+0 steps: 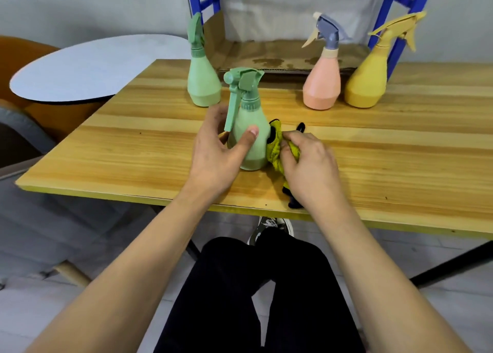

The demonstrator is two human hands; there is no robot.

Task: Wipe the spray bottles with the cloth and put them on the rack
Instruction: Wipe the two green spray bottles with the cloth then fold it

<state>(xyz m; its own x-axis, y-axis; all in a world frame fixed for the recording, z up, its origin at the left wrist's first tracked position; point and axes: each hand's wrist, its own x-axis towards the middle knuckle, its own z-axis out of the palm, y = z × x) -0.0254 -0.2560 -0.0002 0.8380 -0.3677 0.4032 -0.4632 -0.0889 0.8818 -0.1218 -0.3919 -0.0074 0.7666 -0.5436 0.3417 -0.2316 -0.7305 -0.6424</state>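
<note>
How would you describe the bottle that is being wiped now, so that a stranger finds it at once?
Start at the wooden table and look at its near edge, between the two hands. The near green bottle stands there, held by the left hand, with the yellow cloth against its side. The other green bottle stands farther back, untouched.

The single head-worn camera looked forward and down, close over the table (373, 150) toward the rack (416, 19).
</note>
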